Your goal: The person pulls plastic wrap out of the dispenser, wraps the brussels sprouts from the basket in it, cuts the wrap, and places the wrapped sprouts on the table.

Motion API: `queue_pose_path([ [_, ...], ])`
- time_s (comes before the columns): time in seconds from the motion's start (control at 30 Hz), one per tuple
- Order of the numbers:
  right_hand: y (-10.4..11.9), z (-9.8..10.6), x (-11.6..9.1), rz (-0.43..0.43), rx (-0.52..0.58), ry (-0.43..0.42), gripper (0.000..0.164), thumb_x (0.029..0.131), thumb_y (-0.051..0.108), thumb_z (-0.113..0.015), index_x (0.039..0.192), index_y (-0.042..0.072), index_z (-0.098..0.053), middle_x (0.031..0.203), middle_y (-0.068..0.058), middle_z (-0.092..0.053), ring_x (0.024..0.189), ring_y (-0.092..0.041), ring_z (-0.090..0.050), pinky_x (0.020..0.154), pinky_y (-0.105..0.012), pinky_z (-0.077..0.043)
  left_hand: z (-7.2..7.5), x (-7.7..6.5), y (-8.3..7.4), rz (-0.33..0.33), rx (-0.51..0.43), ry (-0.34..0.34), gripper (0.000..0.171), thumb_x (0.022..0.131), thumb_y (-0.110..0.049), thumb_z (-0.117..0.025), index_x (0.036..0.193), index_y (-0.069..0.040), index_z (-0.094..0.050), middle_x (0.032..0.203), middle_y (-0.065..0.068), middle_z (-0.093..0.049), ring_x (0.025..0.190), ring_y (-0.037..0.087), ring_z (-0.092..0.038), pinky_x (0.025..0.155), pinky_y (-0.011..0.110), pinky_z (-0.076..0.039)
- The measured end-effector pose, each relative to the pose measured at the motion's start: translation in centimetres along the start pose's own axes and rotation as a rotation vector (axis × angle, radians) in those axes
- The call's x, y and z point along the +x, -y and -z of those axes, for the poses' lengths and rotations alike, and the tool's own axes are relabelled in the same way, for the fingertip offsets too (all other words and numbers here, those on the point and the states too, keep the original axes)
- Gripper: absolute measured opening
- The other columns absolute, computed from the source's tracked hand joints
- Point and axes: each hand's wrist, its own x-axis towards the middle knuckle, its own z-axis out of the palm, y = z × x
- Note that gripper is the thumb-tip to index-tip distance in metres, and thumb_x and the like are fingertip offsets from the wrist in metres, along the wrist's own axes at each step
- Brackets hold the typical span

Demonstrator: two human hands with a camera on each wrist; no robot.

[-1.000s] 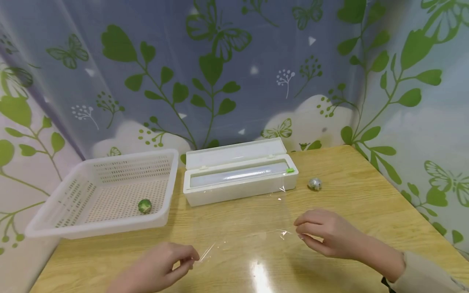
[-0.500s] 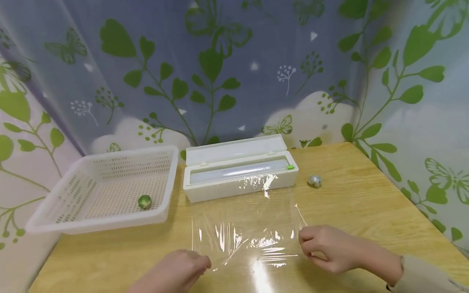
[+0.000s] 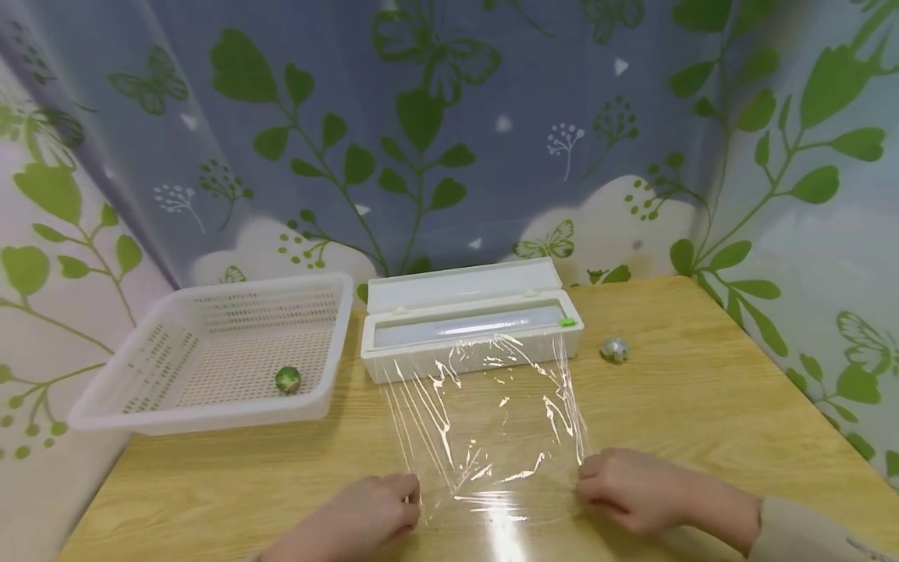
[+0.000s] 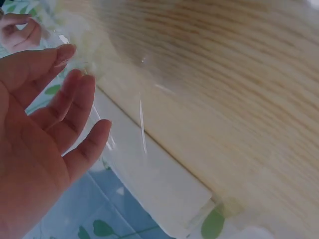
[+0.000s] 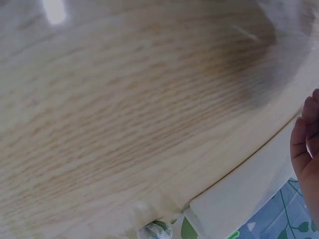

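A sheet of clear cling film (image 3: 506, 429) stretches from a long white cling film box (image 3: 485, 355) toward the front of the wooden table. My left hand (image 3: 368, 511) pinches its near left corner; in the left wrist view that hand's (image 4: 50, 109) thumb and index finger meet, the other fingers looser. At the near right corner, my right hand (image 3: 635, 492) grips the film with curled fingers. Only part of that hand (image 5: 308, 149) shows at the right wrist view's edge. The box's lid (image 3: 463, 285) is raised, baring the roll (image 3: 467, 326).
On the left stands a white perforated basket (image 3: 211, 421) with a small green ball (image 3: 287, 380), like a Brussels sprout, inside. Right of the box lies a small shiny crinkled ball (image 3: 615, 350). A green slider (image 3: 567, 321) sits at the box's right end. A patterned curtain (image 3: 449, 156) hangs behind the table.
Both hands have drawn the film toward the front edge, and it now looks tauter, with long creases up to the box. The right hand's fingers have closed onto the film. Box and basket stay put.
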Motion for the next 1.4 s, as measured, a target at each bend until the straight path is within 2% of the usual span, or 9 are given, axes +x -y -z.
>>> queue_pose_path([
  [0.2,0.1,-0.4,-0.3,-0.038,-0.023,0.032,0.026,0.067,0.009,-0.067,0.065,0.020,-0.043,0.065,0.016,-0.035,0.058,0.001,-0.038,0.056,-0.013,-0.035,-0.5,0.1,-0.1,0.009,-0.032,0.105,0.009,0.080,-0.021,-0.059,0.071,-0.022,-0.056,0.068,-0.015,-0.043,0.062,-0.001,-0.041,0.057,0.014,-0.034],
  [0.47,0.0,-0.3,-0.4,-0.067,0.003,0.066,0.028,0.064,0.007,-0.068,0.063,0.020,-0.043,0.061,0.017,-0.034,0.054,0.004,-0.034,0.053,-0.013,-0.034,-1.0,-0.2,0.1,0.044,-0.013,0.191,0.026,0.084,-0.044,-0.051,0.074,-0.020,-0.055,0.065,-0.014,-0.042,0.058,-0.001,-0.037,0.058,0.016,-0.036],
  [0.53,-0.1,-0.3,-0.5,-0.075,0.018,0.067,0.029,0.064,0.006,-0.068,0.063,0.020,-0.043,0.060,0.017,-0.033,0.054,0.004,-0.032,0.052,-0.012,-0.032,-1.1,-0.3,0.2,0.047,0.004,0.184,0.028,0.083,-0.046,-0.051,0.073,-0.019,-0.054,0.063,-0.014,-0.041,0.056,-0.001,-0.036,0.057,0.016,-0.036],
  [0.7,-0.3,-0.6,-1.0,-0.133,0.089,0.100,0.028,0.067,0.005,-0.067,0.066,0.020,-0.043,0.063,0.018,-0.032,0.055,0.005,-0.030,0.051,-0.010,-0.029,-1.5,-0.4,0.3,0.045,0.015,0.150,0.010,0.078,-0.024,-0.059,0.071,-0.021,-0.052,0.062,-0.014,-0.040,0.053,-0.001,-0.035,0.053,0.015,-0.034],
  [0.8,-0.3,-0.7,-1.1,-0.191,0.162,0.142,0.024,0.071,0.007,-0.065,0.071,0.020,-0.045,0.065,0.019,-0.032,0.056,0.006,-0.031,0.050,-0.008,-0.027,-1.5,-0.5,0.4,0.069,-0.078,0.145,0.012,0.075,-0.016,-0.061,0.070,-0.021,-0.051,0.061,-0.015,-0.038,0.051,-0.001,-0.034,0.049,0.013,-0.031],
  [0.97,-0.3,-0.7,-1.1,-0.330,0.327,0.195,0.018,0.085,0.019,-0.057,0.073,0.021,-0.044,0.062,0.020,-0.030,0.053,0.007,-0.028,0.046,-0.010,-0.028,-1.5,-0.6,0.5,0.147,-0.290,0.146,0.017,0.086,-0.027,-0.054,0.071,-0.021,-0.051,0.061,-0.018,-0.038,0.052,-0.003,-0.036,0.048,0.011,-0.031],
  [1.13,-0.1,-0.6,-0.9,-0.518,0.466,0.238,0.017,0.095,0.018,-0.041,0.078,0.019,-0.044,0.058,0.019,-0.035,0.048,0.006,-0.032,0.043,-0.015,-0.032,-2.0,-0.7,0.7,0.223,-0.363,0.117,0.020,0.092,-0.024,-0.044,0.073,-0.020,-0.048,0.060,-0.016,-0.036,0.053,-0.001,-0.037,0.050,0.013,-0.033],
  [1.23,-0.1,-0.6,-0.9,-0.562,0.482,0.220,0.015,0.094,0.017,-0.042,0.080,0.019,-0.045,0.057,0.019,-0.038,0.047,0.006,-0.033,0.042,-0.015,-0.033,-2.4,-0.7,0.8,0.263,-0.376,0.106,0.018,0.091,-0.020,-0.046,0.073,-0.020,-0.046,0.059,-0.016,-0.036,0.052,0.000,-0.036,0.049,0.013,-0.033],
  [1.4,-0.4,-0.4,-1.2,-0.532,0.439,0.134,0.009,0.089,0.017,-0.053,0.082,0.016,-0.047,0.056,0.019,-0.044,0.047,0.007,-0.039,0.043,-0.014,-0.035,-2.8,-0.7,0.9,0.260,-0.369,0.123,0.018,0.083,-0.023,-0.058,0.070,-0.020,-0.046,0.060,-0.016,-0.037,0.052,-0.002,-0.036,0.048,0.013,-0.032],
])
